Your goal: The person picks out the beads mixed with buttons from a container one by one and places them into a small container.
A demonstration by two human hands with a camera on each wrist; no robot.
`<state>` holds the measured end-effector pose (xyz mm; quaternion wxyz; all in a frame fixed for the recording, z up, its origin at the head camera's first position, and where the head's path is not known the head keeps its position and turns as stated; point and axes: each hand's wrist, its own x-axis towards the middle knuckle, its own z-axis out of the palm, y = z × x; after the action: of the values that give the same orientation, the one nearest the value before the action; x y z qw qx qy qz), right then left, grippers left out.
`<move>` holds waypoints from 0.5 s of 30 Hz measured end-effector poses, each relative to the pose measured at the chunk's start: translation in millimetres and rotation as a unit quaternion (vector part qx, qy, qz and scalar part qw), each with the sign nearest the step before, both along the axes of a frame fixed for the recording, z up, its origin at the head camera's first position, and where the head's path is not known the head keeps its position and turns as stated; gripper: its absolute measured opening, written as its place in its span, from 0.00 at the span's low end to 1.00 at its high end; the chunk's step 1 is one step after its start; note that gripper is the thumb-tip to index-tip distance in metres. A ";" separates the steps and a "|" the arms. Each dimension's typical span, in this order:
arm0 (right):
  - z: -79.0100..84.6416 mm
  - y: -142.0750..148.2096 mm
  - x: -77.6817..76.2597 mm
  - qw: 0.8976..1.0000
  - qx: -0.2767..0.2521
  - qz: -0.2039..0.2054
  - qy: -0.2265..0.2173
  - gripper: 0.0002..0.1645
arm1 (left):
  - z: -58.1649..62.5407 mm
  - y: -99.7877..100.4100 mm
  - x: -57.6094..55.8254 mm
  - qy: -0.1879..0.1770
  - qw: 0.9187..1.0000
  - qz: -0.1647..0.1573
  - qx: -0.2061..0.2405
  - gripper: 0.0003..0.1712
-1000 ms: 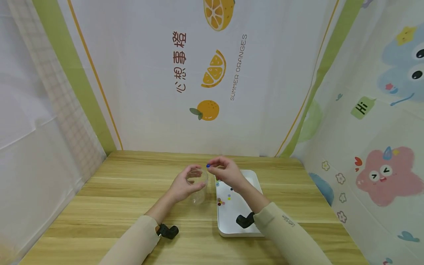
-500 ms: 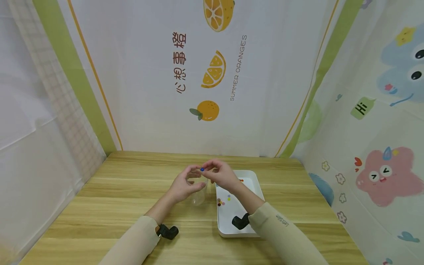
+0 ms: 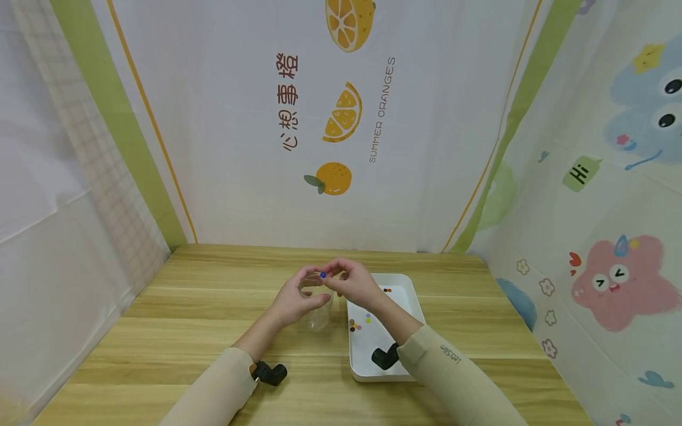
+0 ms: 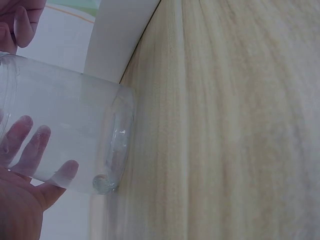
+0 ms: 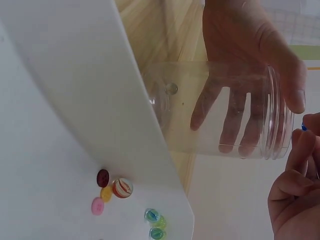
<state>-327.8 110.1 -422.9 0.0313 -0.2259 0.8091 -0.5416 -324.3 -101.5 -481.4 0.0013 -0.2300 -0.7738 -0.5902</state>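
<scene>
A clear jar [image 3: 319, 316] stands upright on the wooden table, its mouth facing up. My left hand [image 3: 294, 299] grips it near the top, with fingers and thumb round its side. At the jar's bottom lies a clear marble [image 5: 171, 89]. Between thumb and fingertips, my right hand [image 3: 354, 284] pinches a small round blue piece [image 3: 323, 274] right at the jar's rim. In the right wrist view only a sliver of blue shows between the fingers; whether it is a marble or a button I cannot tell.
Right of the jar sits a white tray [image 3: 364, 364]. On it lie a dark red button [image 5: 103, 178], a pink button [image 5: 97, 206], an orange-streaked marble [image 5: 122, 187] and blue-green marbles [image 5: 152, 215]. A black wrist camera [image 3: 272, 374] is strapped to the left wrist, another [image 3: 385, 357] to the right.
My right hand has moved left from above the tray's edge to the jar's mouth and slightly down, carrying the blue piece. The left hand and jar have stayed in place.
</scene>
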 end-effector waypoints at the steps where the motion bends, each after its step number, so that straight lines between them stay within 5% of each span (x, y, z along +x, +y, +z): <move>1: -0.2 0.1 0.0 1.000 0.000 0.000 -0.001 0.12 | -0.3 -0.1 -0.2 -0.001 1.000 0.000 0.001 0.36; 7: -0.8 2.6 -0.2 1.000 -0.008 0.003 -0.007 0.15 | -1.3 -0.1 -0.7 -0.008 1.000 0.000 -0.003 0.37; 15: -3.3 12.2 -1.5 0.999 -0.034 0.010 -0.030 0.33 | -0.9 -0.3 -1.3 -0.009 1.000 0.001 -0.009 0.39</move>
<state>-329.4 122.3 -426.2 0.0533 -0.2182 0.7866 -0.5752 -325.5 -101.8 -482.4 -0.0069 -0.2239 -0.7794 -0.5851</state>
